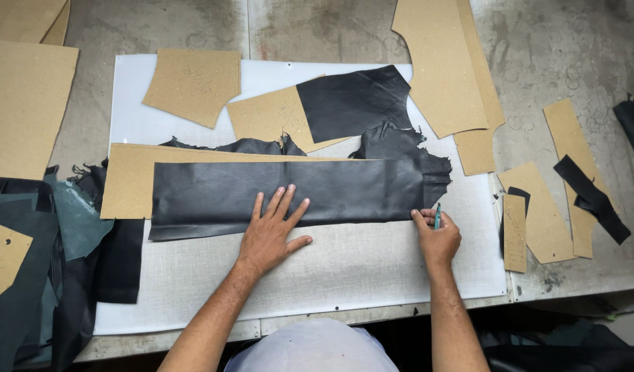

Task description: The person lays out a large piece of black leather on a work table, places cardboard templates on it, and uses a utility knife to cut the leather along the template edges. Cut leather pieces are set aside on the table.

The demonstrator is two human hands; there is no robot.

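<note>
A long strip of black leather (213, 193) lies across a white cutting mat (372, 262), partly over a long brown cardboard pattern (127, 179). My left hand (272, 231) presses flat on the strip's lower edge, fingers spread. My right hand (435, 238) is closed on a small teal-handled cutting tool (437, 215), held at the strip's lower right corner. Ragged black leather (400, 148) sticks out behind the strip's right end.
More cardboard patterns lie around: one (193, 83) at the mat's top left, a tall one (444, 65) at the top right, small ones (537, 220) on the right with black scraps (592, 200). A cut black piece (351, 103) rests mid-mat. Dark leather (27, 275) piles at the left.
</note>
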